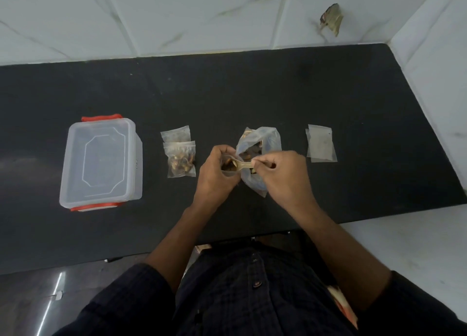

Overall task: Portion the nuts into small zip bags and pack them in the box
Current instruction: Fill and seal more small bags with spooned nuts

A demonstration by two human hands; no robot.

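Note:
My left hand (pixel 214 174) grips a small open zip bag (pixel 228 167) with nuts inside. My right hand (pixel 280 174) pinches the handle of a small spoon (pixel 241 164), whose bowl sits in the mouth of that bag. Right behind my hands stands the large clear bag of nuts (pixel 262 143), its top open. Two filled zip bags (pixel 180 156) lie to the left, one overlapping the other. A clear plastic box (pixel 101 162) with red clips and its lid on sits at the far left.
Empty flat zip bags (pixel 320 143) lie stacked on the right of the black table (pixel 252 90). A white marble wall runs along the back and right side. The table's front edge is close to my body.

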